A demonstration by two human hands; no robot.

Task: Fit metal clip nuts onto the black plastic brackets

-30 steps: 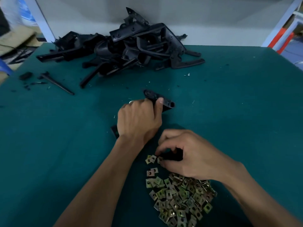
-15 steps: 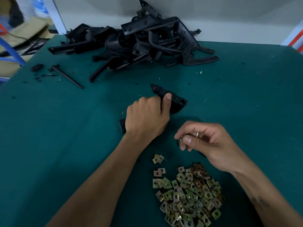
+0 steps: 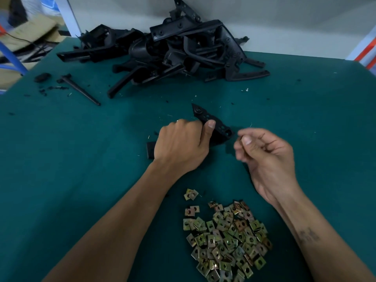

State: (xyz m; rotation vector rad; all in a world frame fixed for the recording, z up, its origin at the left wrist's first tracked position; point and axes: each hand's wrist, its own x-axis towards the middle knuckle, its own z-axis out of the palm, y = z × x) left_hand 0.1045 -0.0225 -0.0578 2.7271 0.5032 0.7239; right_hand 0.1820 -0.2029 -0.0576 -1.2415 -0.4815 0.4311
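My left hand (image 3: 181, 143) grips a black plastic bracket (image 3: 215, 125) in the middle of the green table, thumb pressed on its top strip of holes. One end of the bracket sticks out past my thumb, the other shows left of my wrist. My right hand (image 3: 264, 155) hovers just right of the bracket's near end, fingertips pinched together on a small metal clip nut (image 3: 241, 137) that is blurred and mostly hidden. A pile of brass-coloured clip nuts (image 3: 225, 239) lies near the front edge between my forearms.
A heap of black plastic brackets (image 3: 175, 51) lies at the back against a grey wall. A thin black rod (image 3: 81, 90) and black scraps lie at the back left. Green mat (image 3: 315, 123) covers the table. Cardboard and blue framing stand beyond the left edge.
My right hand left the clip nut pile with something pinched and rose up and right to the bracket's end. My left hand kept its grip on the bracket.
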